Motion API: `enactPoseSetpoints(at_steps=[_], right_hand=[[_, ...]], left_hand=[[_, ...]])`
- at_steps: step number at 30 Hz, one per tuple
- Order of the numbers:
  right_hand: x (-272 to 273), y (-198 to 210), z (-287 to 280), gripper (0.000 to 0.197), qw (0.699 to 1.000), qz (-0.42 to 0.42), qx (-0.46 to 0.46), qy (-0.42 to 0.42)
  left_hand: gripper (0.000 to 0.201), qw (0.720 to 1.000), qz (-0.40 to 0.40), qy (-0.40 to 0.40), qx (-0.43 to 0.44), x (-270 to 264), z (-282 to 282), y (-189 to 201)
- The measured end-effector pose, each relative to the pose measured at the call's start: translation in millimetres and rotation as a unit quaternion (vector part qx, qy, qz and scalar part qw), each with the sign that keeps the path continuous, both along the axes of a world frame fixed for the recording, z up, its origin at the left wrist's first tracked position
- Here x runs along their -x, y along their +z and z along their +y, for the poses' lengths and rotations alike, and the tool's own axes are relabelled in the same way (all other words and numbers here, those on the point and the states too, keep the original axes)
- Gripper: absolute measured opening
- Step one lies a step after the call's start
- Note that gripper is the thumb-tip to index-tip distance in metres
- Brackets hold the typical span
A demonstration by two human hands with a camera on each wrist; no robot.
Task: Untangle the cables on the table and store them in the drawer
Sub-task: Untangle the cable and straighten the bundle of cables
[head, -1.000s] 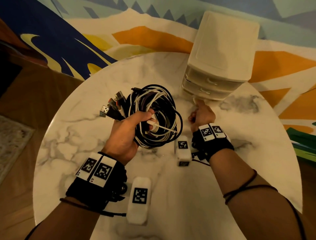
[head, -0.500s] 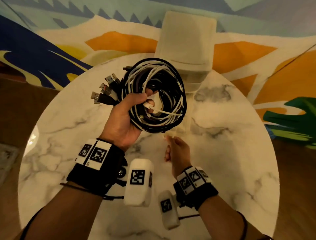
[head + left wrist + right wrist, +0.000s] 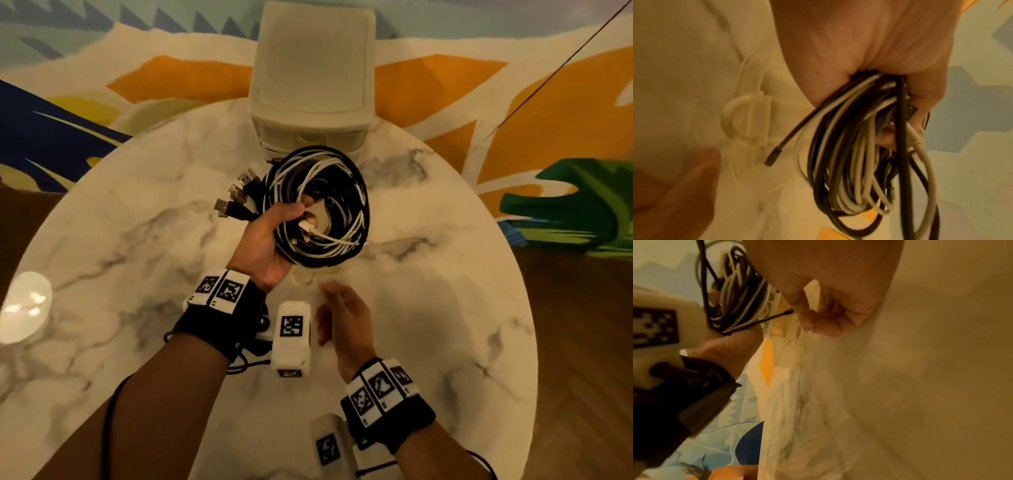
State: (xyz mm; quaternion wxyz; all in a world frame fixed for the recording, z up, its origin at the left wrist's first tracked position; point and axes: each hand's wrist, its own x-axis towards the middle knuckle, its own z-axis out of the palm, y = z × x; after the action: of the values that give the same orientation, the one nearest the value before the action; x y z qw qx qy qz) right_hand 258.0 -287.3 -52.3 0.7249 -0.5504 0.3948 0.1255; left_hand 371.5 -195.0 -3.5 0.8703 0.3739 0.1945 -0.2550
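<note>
The hands sit close together over the counter (image 3: 144,212). The left hand (image 3: 274,236) has its fingers curled tight round a coiled bundle of black and white cables (image 3: 322,205), holding it up above the marble with the USB plugs (image 3: 236,197) fanning out to the left. The right hand (image 3: 346,325) hovers just below the bundle, fingers curled at the clear handle of a pulled-out translucent drawer (image 3: 318,274); whether they grip it is unclear. The drawer's inside is hidden under the bundle. Behind stands the white drawer unit (image 3: 313,68), upper drawers closed.
</note>
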Motion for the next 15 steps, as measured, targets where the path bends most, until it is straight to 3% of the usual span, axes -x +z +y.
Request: enactPoseSetpoints(at_steps=[4,7,10,12,15], right_hand=[[-1,-4,-7,0.012,0.997,0.006,0.045,-0.056],[-9,-4,-19,0.016,0.97,-0.087,0.191,-0.126],[-32,2,-30,0.027,0.946,-0.2,0.245,-0.073],[-46,6,-33,0.043,0.94,-0.237,0.245,-0.011],[-55,2,-29,0.048,0.938,-0.265,0.222,0.034]], left_hand=[[0.007,0.998,0.02,-0.036,-0.054,-1,-5,-11],[0.014,0.99,0.044,-0.071,-0.117,-6,0,-16],[0.017,0.987,0.037,-0.074,-0.14,-10,6,-14],[0.017,0.989,0.037,-0.048,-0.137,-11,11,-11],[0.018,0.986,0.021,0.002,-0.167,-14,19,-12]])
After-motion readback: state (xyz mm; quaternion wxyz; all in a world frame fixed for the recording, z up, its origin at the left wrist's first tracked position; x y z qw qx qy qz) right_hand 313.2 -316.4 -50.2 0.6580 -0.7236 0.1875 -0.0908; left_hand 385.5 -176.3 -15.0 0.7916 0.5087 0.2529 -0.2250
